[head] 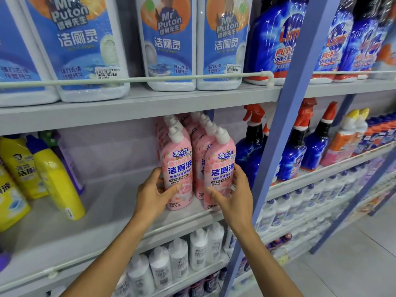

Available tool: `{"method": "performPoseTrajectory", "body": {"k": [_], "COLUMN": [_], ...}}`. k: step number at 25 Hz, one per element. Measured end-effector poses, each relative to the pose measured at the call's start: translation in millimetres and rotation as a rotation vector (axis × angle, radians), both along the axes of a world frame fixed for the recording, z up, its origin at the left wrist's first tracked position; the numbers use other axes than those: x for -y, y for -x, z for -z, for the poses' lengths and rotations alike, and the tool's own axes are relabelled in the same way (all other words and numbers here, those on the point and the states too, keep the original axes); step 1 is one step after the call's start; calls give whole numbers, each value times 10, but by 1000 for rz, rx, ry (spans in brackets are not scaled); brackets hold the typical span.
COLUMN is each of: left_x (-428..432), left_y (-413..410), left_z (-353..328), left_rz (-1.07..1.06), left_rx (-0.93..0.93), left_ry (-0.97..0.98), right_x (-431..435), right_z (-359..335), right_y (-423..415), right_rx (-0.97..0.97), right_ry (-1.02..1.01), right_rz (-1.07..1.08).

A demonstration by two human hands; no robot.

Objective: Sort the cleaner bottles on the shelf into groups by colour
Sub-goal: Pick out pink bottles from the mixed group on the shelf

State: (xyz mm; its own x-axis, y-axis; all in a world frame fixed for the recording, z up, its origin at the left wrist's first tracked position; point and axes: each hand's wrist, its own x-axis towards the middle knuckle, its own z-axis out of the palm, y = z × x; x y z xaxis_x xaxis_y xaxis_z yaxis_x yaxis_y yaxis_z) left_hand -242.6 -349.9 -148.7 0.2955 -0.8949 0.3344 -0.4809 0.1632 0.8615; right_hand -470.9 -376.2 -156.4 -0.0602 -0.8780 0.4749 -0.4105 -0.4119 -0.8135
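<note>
Two rows of pink bottles (198, 155) stand upright at the shelf's (107, 211) centre. At six o'clock of them, the left hand (153, 195) wraps the front left pink bottle (177, 170), and the right hand (233, 195) wraps the front right pink bottle (220, 172). Yellow bottles (42, 174) lean at nine o'clock; blue spray bottles (249, 148) stand at three o'clock.

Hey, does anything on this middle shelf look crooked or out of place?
Yes. At the left, the yellow bottles lean over instead of standing upright, and a purple bottle sits among them. The pink bottles stand upright in rows.
</note>
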Motion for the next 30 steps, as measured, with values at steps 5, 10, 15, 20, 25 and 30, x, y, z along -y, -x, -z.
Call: {"method": "performPoseTrajectory", "body": {"k": [5, 10, 15, 20, 25, 30], "left_x": [17, -2, -37, -5, -1, -5], "left_y": [70, 138, 158, 176, 182, 205], "left_z": [33, 14, 42, 73, 101, 98], "left_rz": [-44, -37, -78, -61, -61, -76], "left_rx": [-40, -81, -173, -202, -193, -220], "left_ry": [-4, -4, 96, 101, 101, 104], "right_x": [-8, -54, -42, -33, -62, -34], "right_z": [17, -4, 11, 44, 28, 57], "right_y": [-8, 2, 20, -9, 3, 21], "right_rx": [83, 161, 191, 228, 261, 279], "right_ry": [-43, -64, -89, -96, -106, -111], "right_rz": [6, -15, -20, -13, -31, -52]}}
